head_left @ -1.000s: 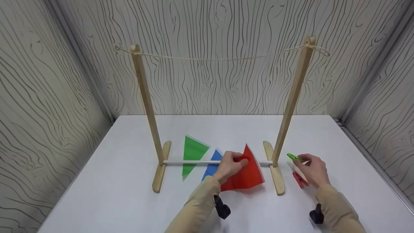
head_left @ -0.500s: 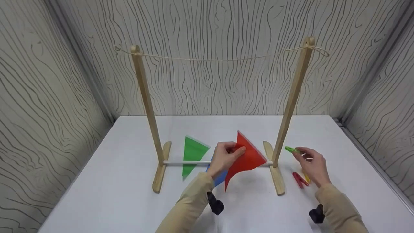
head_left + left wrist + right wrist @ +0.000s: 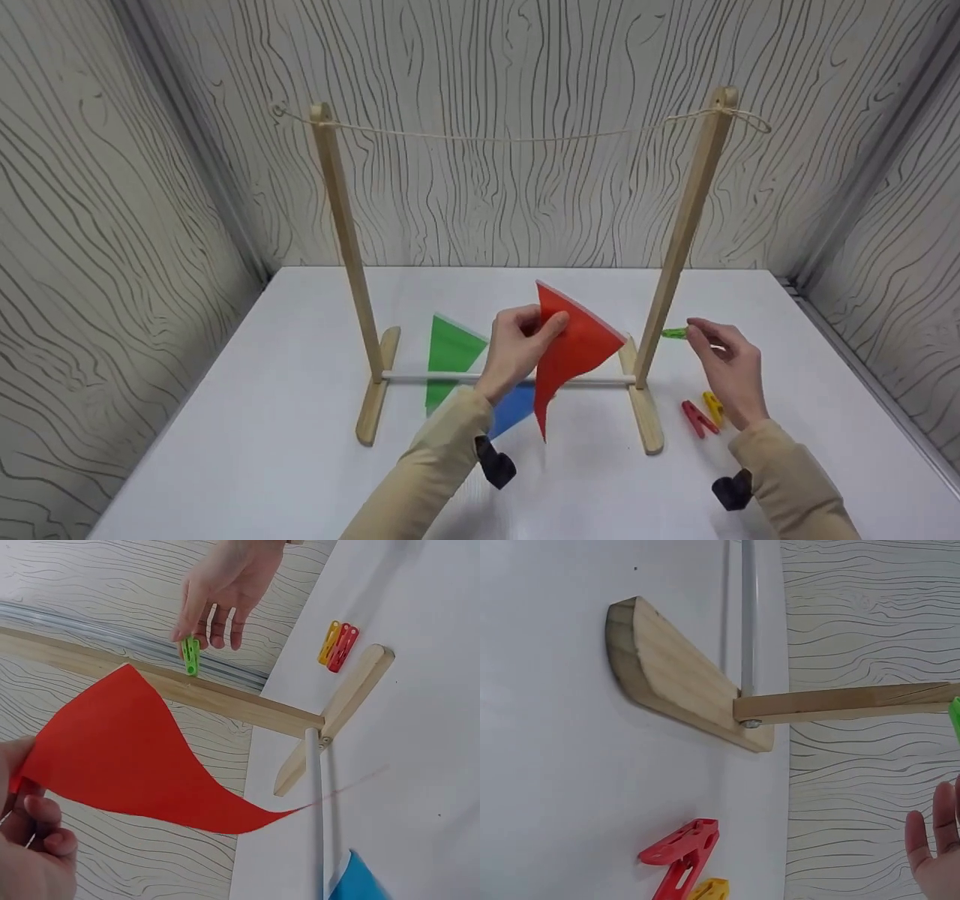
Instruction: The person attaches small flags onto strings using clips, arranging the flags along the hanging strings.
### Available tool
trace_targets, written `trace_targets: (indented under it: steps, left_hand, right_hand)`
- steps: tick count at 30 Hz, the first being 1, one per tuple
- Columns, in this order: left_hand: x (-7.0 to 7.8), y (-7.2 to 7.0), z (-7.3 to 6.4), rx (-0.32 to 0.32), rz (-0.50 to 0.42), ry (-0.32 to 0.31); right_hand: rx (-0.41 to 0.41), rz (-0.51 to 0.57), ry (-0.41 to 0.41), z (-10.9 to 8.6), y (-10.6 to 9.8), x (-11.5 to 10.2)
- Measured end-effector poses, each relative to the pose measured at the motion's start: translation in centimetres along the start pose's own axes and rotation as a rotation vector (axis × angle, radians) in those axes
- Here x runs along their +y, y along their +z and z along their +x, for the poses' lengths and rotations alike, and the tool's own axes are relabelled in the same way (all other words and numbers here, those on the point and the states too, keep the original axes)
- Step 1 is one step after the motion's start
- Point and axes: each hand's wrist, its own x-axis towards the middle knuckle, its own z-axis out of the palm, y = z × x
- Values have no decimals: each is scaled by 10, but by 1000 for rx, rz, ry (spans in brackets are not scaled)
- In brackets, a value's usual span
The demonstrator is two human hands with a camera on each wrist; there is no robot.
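My left hand [image 3: 517,349] pinches a red triangular flag [image 3: 577,330] near one corner of its white-edged top, and the flag's tip hangs down over the white crossbar [image 3: 592,382] in the head view. Between thumb and fingertips my right hand [image 3: 729,367] holds a green clothespin [image 3: 191,657], just right of the stand's right post [image 3: 686,232]. A red clothespin [image 3: 699,418] and a yellow clothespin [image 3: 713,407] lie on the table below that hand. Behind my left hand and forearm, a green flag [image 3: 451,349] and a blue flag [image 3: 514,409] are partly hidden.
A wooden stand has a left post [image 3: 349,247] and flat feet [image 3: 682,671]. A thin string [image 3: 495,139] is tied between the post tops, sagging slightly. Patterned panels [image 3: 480,202] enclose the white table [image 3: 300,465] at the back and sides.
My left hand has raised the red flag off the table, up and slightly left, and its tip now hangs free. My right hand has risen with the green clothespin, uncovering the yellow one.
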Motion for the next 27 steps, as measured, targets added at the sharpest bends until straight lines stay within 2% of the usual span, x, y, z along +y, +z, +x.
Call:
trace_targets:
  steps: [7,13,16,19,27]
  left_hand:
    - [11,-3,-1,-5,-9,66]
    - [20,-5,1,-8,-19,108]
    - [25,-5,3,0,-35,106]
    - [28,-4,4,14,-47,96]
    - [36,-4,9,36,-38,156]
  right_hand:
    - [91,69,35,1,-3,-13]
    - [172,308,35,3,-7,-25]
    - [171,431,17,3,-9,-31]
    - [151,510,-1,3,-10,-36]
    - [127,552,-35,1,-14,-50]
